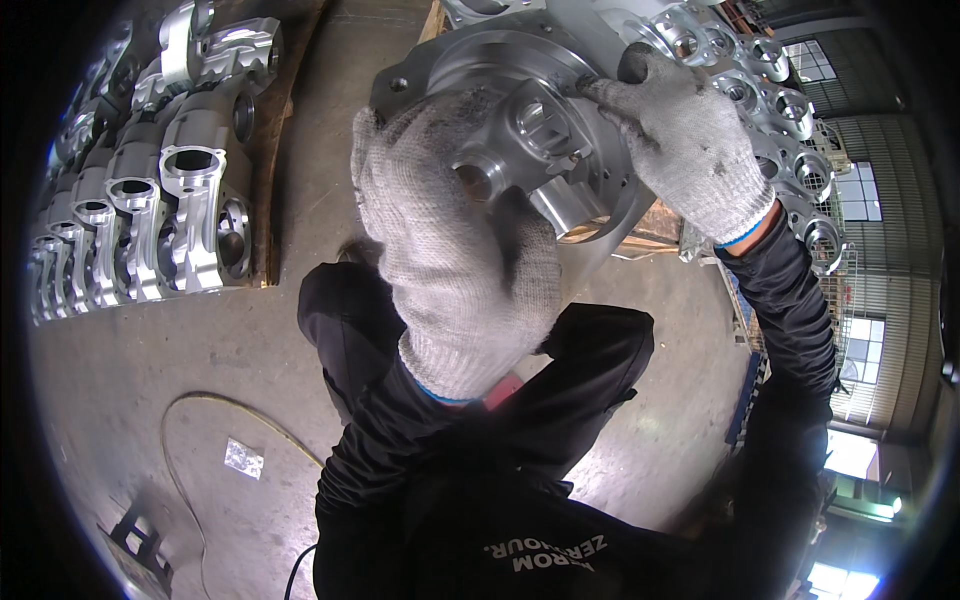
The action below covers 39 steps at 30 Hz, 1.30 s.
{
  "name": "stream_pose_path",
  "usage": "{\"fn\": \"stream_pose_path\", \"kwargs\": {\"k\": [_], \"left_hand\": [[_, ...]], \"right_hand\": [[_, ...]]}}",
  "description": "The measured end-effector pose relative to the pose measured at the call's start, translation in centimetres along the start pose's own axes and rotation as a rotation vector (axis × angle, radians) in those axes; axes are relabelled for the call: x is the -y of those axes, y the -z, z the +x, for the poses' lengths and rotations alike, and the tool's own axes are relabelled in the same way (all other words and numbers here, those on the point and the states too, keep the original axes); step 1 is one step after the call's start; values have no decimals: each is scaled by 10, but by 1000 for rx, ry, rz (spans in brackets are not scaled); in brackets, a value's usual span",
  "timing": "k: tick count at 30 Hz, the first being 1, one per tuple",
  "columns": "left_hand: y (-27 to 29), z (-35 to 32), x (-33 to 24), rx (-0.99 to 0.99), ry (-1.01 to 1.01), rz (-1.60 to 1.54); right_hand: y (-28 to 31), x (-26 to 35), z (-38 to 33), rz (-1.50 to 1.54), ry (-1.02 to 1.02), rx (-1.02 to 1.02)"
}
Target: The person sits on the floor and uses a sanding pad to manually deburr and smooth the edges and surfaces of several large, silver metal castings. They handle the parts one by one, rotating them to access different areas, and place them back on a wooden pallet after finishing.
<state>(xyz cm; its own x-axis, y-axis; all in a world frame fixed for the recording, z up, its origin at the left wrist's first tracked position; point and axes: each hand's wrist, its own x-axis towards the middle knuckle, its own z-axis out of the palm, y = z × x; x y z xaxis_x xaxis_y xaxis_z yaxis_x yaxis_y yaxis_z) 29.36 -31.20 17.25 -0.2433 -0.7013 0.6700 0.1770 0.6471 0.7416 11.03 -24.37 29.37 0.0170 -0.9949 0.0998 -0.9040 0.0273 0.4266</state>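
Note:
In front of me is a large round grey metal casting [520, 50], with a flange, bolt holes and a shiny machined boss with a bore. My left hand [455, 230], in a grey-white knitted glove, lies over its near left part. The fingers curl over the metal and the thumb sits apart, near the bore. My right hand [690, 140], gloved the same way, grips the casting's right rim with bent fingers; its fingertips are dark with dirt. What supports the casting from below is mostly hidden.
Rows of machined metal housings [190, 185] stand on a wooden pallet [270, 190] at the left. More castings [790, 110] are stacked at the far right, by wire-mesh cages. A yellowish hose [240, 402] and a scrap of paper [244, 458] lie on the concrete floor.

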Motion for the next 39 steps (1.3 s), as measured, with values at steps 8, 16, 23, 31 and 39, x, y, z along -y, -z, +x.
{"fn": "stream_pose_path", "kwargs": {"k": [8,16,23,31,39], "left_hand": [[2,0,-5,19,48,27],[2,1,-1,10,3,-6],[3,0,-1,32,8,12],[4,1,-6,28,38,8],[-1,1,1,-6,-21,-32]], "right_hand": [[-10,-7,-1,24,34,-11],[-17,-14,-11,-10,82,-1],[-13,-12,-14,7,71,9],[-4,-7,-16,-28,35,58],[-7,-9,-10,27,-27,42]]}}
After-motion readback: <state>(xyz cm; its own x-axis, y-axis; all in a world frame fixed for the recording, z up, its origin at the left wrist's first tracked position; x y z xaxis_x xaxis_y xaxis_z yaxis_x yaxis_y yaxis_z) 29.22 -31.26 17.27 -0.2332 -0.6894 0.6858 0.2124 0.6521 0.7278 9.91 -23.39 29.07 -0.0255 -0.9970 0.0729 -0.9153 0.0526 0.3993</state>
